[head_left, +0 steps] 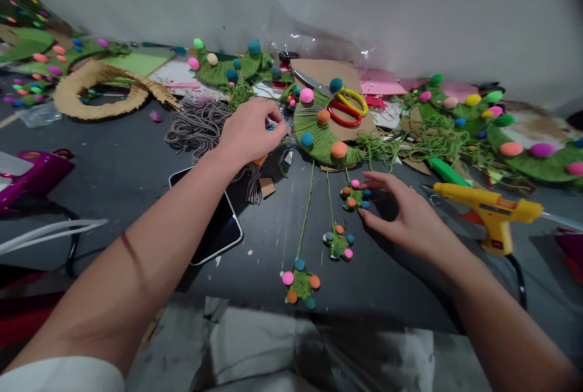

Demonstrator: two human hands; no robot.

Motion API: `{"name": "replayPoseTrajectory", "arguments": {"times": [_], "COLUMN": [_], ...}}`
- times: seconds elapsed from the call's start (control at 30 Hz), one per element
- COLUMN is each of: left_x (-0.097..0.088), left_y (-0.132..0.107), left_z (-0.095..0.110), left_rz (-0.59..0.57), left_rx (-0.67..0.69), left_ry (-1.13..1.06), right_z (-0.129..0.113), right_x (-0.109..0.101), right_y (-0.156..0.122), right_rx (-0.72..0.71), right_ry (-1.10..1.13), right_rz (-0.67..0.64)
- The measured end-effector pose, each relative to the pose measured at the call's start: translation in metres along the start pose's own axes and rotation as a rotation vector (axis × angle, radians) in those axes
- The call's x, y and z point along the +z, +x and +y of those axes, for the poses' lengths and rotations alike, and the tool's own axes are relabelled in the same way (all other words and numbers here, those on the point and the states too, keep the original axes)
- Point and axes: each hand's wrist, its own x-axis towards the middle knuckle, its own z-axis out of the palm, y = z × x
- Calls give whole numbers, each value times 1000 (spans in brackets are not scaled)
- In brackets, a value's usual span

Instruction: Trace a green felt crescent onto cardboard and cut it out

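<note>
Lying on the bench (pixel 268 231), three pompom-studded stars (pixel 338 243) were already strung to a green-wrapped crescent (pixel 317 130), right hand (pixel 410 216) fingers spread beside the uppermost, left hand (pixel 250 131) fingers curled, grip unclear, remaining work undetermined.

Your crescent (pixel 323 140) is bound in matt, ribbed green yarn, with matt, felt-like pompoms (pixel 338 150) on it. The stars (pixel 301 286) below the crescent look just as woolly. To its left you have soft, matt grey yarn (pixel 200 125) and a phone (pixel 218 231) with a smooth, glossy screen. At its upper right, your scissors (pixel 334 102) pair metal blades with smooth plastic handles; farther right, the glue gun (pixel 494 202) is smooth yellow plastic.
</note>
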Motion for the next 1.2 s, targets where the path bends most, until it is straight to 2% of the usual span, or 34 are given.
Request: {"name": "replayPoseTrajectory", "arguments": {"times": [0.43,0.57,0.77,0.87,0.97,1.1,1.2], "left_x": [0,2,3,3,4,5,5], "left_y": [0,1,1,1,0,0,0], "left_z": [0,-3,-6,-5,-6,-6,-6], "left_rz": [-5,-21,-46,-82,-94,-96,-98], "left_rx": [13,76,150,137,133,137,135], "left_ry": [5,-46,-142,-174,-191,-180,-170], "right_z": [-3,-5,-3,3,8,10,11], "right_x": [3,0,-16,-24,-26,-19,-11], "right_y": [-3,-3,-5,-11,-13,-2,7], "right_rx": [-55,-53,9,47,10,-88,-102], "right_ry": [-34,-13,71,47,-18,-78,-84], "right_rz": [29,45,232,180,97,-7,-33]}}
